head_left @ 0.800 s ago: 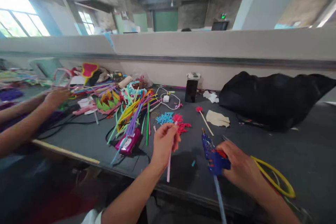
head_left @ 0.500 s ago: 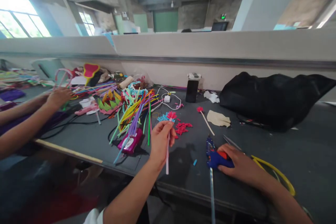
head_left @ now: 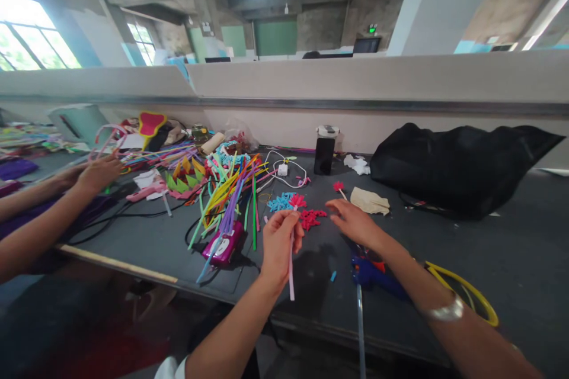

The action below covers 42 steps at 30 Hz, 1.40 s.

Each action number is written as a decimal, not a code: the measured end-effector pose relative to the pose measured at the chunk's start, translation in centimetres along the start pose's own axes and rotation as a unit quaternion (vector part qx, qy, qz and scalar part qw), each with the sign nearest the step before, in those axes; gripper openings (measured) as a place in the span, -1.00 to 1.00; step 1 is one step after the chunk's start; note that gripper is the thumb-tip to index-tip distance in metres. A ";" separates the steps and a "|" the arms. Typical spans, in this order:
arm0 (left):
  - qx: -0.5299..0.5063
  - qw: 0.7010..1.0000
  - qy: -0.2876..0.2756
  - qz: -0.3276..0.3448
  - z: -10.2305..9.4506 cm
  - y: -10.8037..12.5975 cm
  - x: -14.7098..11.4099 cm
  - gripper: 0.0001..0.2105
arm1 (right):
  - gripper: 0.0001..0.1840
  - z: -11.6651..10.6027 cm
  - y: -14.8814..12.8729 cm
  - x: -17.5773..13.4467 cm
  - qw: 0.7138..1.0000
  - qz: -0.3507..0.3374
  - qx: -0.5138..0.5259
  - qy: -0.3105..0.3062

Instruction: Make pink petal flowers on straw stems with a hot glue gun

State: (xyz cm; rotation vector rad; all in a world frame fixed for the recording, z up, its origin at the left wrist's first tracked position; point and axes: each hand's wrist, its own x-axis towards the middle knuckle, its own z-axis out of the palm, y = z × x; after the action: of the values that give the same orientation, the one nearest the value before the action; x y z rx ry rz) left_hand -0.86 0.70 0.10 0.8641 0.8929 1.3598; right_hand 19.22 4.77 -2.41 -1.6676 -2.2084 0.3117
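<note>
Pinched in the fingers of my left hand [head_left: 279,244] is a pink pipe-cleaner flower [head_left: 297,201] on a pale pink stem. Beside its bloom lies a small pile of red pipe-cleaner pieces [head_left: 312,219], with blue pieces [head_left: 281,202] behind. My right hand [head_left: 355,222] hovers over the table, fingers apart and holding nothing. Just past its fingertips is a second red flower [head_left: 338,187], its stem mostly hidden by the hand. Under my right forearm rests a blue glue gun [head_left: 377,278], a clear glue stick [head_left: 360,325] poking out of its back.
Bundled pipe cleaners [head_left: 229,189] spread over a purple box [head_left: 223,244] on the left. A black bag [head_left: 453,169], a beige cloth [head_left: 370,201] and a phone [head_left: 324,156] stand farther back. Yellow-handled scissors [head_left: 471,296] lie right. At far left a co-worker's hands [head_left: 98,173] hold a pink hoop.
My right hand has let go of the glue gun and moved forward and left towards the red pieces. My left hand, still on the flower, has shifted slightly right.
</note>
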 end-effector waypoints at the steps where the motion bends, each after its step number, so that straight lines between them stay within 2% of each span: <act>1: 0.001 1.000 0.000 0.000 -0.1 0.0 0.0 -0.80 | -0.65 0.7 0.1 1.5 1.000 -0.005 -0.009 -0.009; 5: 0.004 1.000 0.006 0.008 -0.5 0.1 0.4 -0.80 | -0.62 3.4 -0.2 5.9 0.997 -0.036 -0.044 -0.046; 8: 0.003 1.000 0.011 0.007 -0.9 0.2 0.7 -0.79 | -0.61 4.5 -1.1 6.9 0.994 -0.056 -0.063 -0.069; 11: -0.007 1.000 0.010 0.003 -1.3 0.3 0.8 -0.78 | -0.66 4.3 -1.9 5.7 0.989 -0.096 -0.059 -0.094; 14: -0.016 1.000 0.006 0.003 -1.7 0.5 0.7 -0.77 | -0.78 3.3 -2.4 2.7 0.984 -0.134 -0.033 -0.112; 17: -0.019 1.000 0.000 -0.002 -2.0 0.5 0.5 -0.77 | -0.65 1.9 -2.5 -0.9 0.984 -0.144 -0.003 -0.108; 20: -0.018 1.000 -0.005 -0.012 -2.1 0.3 0.3 -0.74 | -0.57 0.5 -2.1 -3.9 0.992 -0.107 0.012 -0.066; 24: -0.012 1.000 -0.007 -0.015 -1.9 -0.4 0.1 -0.71 | -0.64 -0.6 -2.1 -5.8 0.998 -0.046 0.021 -0.027; 27: -0.008 1.000 -0.003 -0.014 -1.7 -1.1 0.0 -0.72 | -0.68 -0.4 -3.0 -5.9 0.999 -0.020 0.021 -0.023; 34: 0.006 1.000 -0.005 -0.011 -2.0 -1.9 -0.2 -0.72 | -0.80 1.7 -5.0 -5.0 0.999 0.010 0.040 -0.029; 39: 0.017 0.999 -0.014 -0.024 -2.6 -1.8 -0.6 -0.74 | -0.88 2.1 -4.6 -4.6 0.990 0.051 0.130 0.006; 42: 0.017 0.999 -0.027 -0.031 -2.6 -1.6 -1.1 -0.75 | -0.91 1.7 -4.1 -4.8 0.970 0.087 0.225 0.042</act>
State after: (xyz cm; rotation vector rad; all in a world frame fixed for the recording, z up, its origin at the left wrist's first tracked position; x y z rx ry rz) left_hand -2.59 -0.47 -2.43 0.8882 0.8957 1.2663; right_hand 16.08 -0.93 -3.06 -1.5809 -1.7642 0.7147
